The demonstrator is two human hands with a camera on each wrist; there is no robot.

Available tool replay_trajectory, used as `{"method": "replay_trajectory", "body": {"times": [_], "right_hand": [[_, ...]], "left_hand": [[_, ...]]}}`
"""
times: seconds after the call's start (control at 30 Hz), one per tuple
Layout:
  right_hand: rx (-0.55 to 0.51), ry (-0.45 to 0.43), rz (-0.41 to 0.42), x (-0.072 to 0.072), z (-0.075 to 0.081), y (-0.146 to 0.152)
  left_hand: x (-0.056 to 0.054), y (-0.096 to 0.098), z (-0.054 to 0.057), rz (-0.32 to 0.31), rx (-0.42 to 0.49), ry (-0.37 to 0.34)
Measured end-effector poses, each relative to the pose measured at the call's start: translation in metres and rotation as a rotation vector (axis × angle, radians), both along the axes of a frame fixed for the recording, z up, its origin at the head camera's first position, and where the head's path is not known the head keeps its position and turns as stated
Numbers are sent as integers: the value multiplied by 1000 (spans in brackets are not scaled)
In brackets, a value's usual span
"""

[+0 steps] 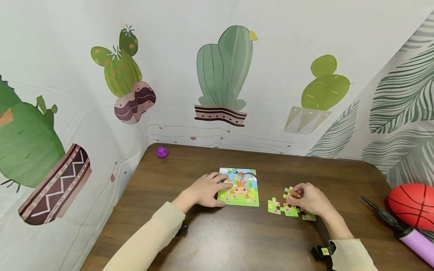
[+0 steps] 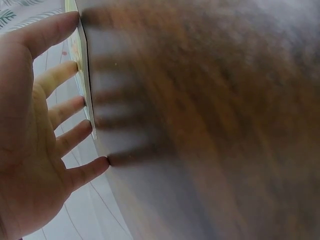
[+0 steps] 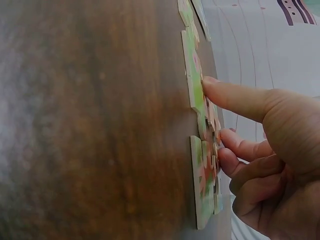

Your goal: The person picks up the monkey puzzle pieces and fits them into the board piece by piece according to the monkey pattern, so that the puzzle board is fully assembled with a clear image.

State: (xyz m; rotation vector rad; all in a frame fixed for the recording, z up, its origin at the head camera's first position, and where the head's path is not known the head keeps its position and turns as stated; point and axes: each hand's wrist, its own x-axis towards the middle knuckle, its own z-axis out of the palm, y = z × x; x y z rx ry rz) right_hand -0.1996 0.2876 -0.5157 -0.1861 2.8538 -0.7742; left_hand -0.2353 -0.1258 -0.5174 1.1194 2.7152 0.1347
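My left hand (image 1: 208,191) rests on the left side of a square monkey picture board (image 1: 241,188), fingers spread and straight. The left wrist view shows that hand (image 2: 30,135) with its thumb and several fingertips against the board's edge. To the right of the board, my right hand (image 1: 313,199) holds a brown jigsaw piece (image 1: 295,195) between thumb and fingertips, low over a cluster of loose jigsaw pieces (image 1: 275,206). In the right wrist view, the thumb and bent fingers of this hand (image 3: 280,145) touch the flat green and brown jigsaw pieces (image 3: 200,187); part of the cluster is hidden.
A small purple object (image 1: 162,152) lies at the back left of the brown table (image 1: 223,241). At the right edge are a red ball (image 1: 411,206) with black lines and a pump (image 1: 403,231) with a lilac barrel. A cactus-print cloth (image 1: 169,75) hangs behind.
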Motion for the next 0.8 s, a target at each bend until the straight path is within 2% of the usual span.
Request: {"method": "replay_trajectory", "body": {"times": [0.3,0.53,0.8], "right_hand": [[-7,13,-3,0,0,-2],[-50,29,-20,-1,-4,-4],[-107,79,-18,-1,-2,-5]], "left_hand": [[0,0,1,-7,-5,11],[1,0,1,-9,-4,13],[-2,3,0,1,-35,22]]}}
